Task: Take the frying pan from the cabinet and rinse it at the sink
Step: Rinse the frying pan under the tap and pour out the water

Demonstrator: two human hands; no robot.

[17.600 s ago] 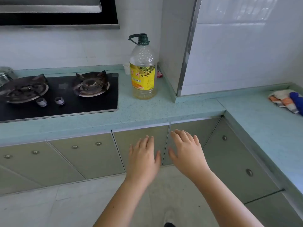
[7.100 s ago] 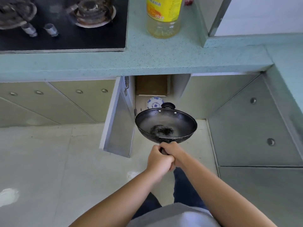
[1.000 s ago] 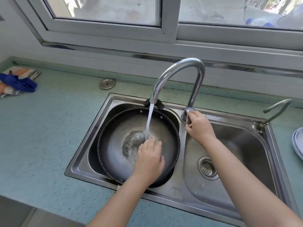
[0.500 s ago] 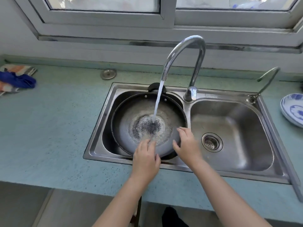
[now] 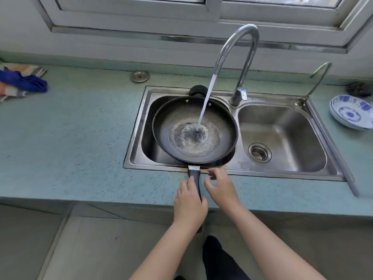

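Nearest the person, the left hand [image 5: 190, 201] is wrapped around the black handle [image 5: 195, 179], fingers clamped on it. The right hand [image 5: 221, 187] sits just beside the handle, fingers spread and curled, holding nothing; whether the fingertips brush the handle is hard to tell from this angle.

The handle sticks out over the teal counter [image 5: 70, 150] edge toward the person. The frying pan [image 5: 194, 130] rests in the left basin of the sink [image 5: 282, 174], its rim propped against the front wall, tilted slightly. The water stream [image 5: 205, 104] from the faucet [image 5: 238, 49] lands near the pan's centre, pooling over the dark patch there.

Step in hand looks like the rinse itself. To do it well: bring the right hand onto the handle too, since a pan filling with water gets heavy. Tilt and swirl so water sweeps the whole inner wall, not just the middle. Then tip the water out into the basin away from the counter edge. Keep the rim below the sink lip, or splash goes over the front.

Farther off: right basin empty with its drain [image 5: 260, 152], blue-patterned plates [image 5: 352, 112] at the right, a cloth [image 5: 22, 81] at the far left, and the window frame [image 5: 201, 23] behind.
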